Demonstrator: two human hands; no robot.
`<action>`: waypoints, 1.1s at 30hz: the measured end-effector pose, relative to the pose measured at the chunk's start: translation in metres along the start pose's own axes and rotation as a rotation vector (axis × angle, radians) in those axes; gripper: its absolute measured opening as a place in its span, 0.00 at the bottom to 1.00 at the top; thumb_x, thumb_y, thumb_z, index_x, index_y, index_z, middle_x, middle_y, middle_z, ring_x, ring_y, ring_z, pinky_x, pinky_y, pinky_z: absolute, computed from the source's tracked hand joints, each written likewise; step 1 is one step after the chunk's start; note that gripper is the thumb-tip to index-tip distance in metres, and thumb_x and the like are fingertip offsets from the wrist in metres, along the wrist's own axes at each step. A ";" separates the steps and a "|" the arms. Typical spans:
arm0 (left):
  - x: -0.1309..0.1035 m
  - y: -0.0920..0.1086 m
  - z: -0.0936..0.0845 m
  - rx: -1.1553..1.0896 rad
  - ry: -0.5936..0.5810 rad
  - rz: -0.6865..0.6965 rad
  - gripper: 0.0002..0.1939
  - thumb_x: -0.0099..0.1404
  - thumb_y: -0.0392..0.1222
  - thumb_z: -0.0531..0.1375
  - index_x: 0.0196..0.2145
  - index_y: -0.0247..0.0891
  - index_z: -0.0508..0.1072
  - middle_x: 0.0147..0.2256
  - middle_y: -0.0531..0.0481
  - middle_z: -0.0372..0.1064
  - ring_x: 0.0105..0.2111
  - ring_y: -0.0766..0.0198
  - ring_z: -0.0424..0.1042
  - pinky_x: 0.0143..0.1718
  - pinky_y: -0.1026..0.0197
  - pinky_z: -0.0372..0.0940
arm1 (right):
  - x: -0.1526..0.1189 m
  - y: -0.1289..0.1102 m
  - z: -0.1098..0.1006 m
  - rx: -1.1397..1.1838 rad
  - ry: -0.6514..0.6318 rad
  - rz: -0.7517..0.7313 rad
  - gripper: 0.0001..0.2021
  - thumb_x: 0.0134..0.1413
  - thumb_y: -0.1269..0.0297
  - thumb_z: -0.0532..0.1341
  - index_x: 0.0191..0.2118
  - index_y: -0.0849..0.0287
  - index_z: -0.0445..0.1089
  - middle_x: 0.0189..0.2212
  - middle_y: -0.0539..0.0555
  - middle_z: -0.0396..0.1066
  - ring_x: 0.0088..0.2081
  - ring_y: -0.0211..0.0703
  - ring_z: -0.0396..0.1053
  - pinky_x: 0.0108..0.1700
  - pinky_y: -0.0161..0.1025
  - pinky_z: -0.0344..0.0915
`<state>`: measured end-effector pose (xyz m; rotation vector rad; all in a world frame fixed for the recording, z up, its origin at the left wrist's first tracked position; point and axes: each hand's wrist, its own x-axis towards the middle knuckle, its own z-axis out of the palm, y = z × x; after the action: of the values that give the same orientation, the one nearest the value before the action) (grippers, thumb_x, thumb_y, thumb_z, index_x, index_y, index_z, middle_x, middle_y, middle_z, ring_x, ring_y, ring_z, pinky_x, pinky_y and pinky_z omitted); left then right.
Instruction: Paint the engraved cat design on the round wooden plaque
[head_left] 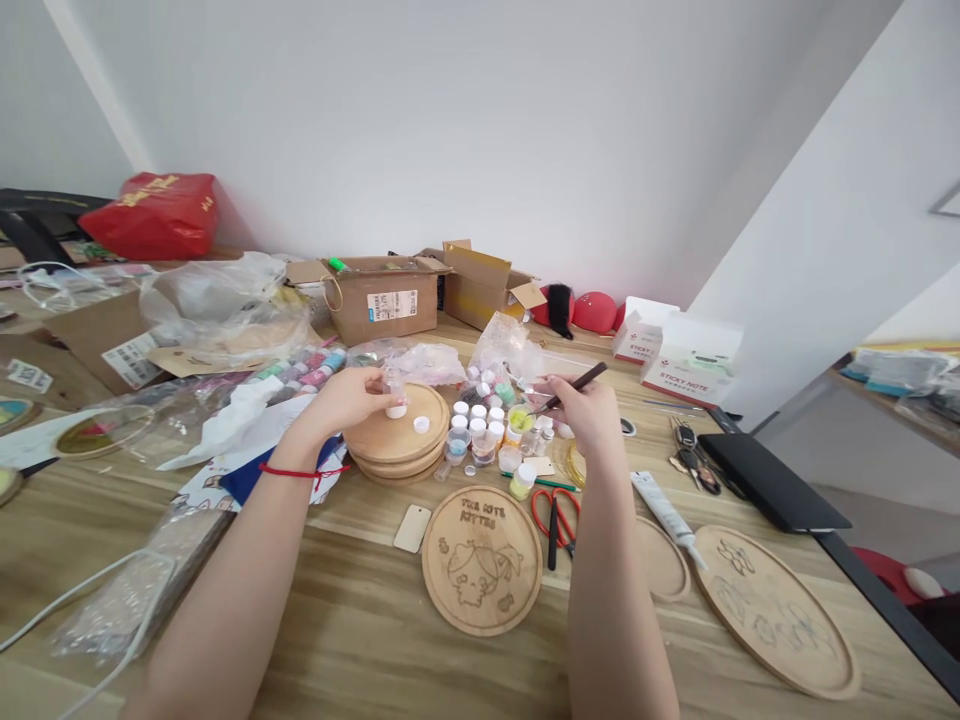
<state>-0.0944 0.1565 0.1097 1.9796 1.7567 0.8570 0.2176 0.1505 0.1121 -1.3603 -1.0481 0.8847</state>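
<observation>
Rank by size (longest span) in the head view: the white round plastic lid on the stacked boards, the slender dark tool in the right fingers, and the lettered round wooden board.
1. Lettered round wooden board
2. Slender dark tool, partly hidden
3. White round plastic lid

Slim dark tool [588,377] slants down to cup [519,420] of yellow-green material
The cup stands open; to its left, a small clear-and-white container [397,410] is partly hidden.

Jars [478,412] crowding centre, bare tabletop [420,674] below lettered board [482,560]
</observation>
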 end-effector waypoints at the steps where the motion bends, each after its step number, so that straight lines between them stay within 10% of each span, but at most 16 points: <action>1: -0.001 0.002 -0.001 0.034 0.012 0.014 0.17 0.52 0.57 0.64 0.24 0.39 0.71 0.27 0.51 0.72 0.31 0.55 0.72 0.31 0.58 0.62 | -0.001 0.000 0.001 0.003 -0.006 0.000 0.08 0.50 0.69 0.61 0.35 0.64 0.76 0.36 0.59 0.80 0.34 0.48 0.80 0.30 0.36 0.78; 11: -0.029 0.062 -0.004 0.012 -0.166 0.347 0.19 0.59 0.50 0.60 0.49 0.49 0.74 0.53 0.53 0.71 0.54 0.52 0.68 0.56 0.53 0.61 | -0.016 -0.012 0.023 0.126 -0.153 0.128 0.12 0.49 0.76 0.61 0.42 0.65 0.73 0.29 0.56 0.80 0.31 0.46 0.79 0.29 0.37 0.77; 33: -0.046 0.081 0.031 0.323 -0.216 0.538 0.10 0.61 0.41 0.58 0.41 0.45 0.75 0.39 0.48 0.72 0.40 0.53 0.73 0.39 0.56 0.65 | -0.016 -0.002 0.030 -0.065 -0.439 0.179 0.09 0.45 0.77 0.61 0.33 0.63 0.76 0.25 0.53 0.79 0.22 0.40 0.75 0.21 0.32 0.73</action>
<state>-0.0144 0.1021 0.1279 2.7097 1.3197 0.4917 0.1840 0.1455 0.1111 -1.3602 -1.3080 1.3331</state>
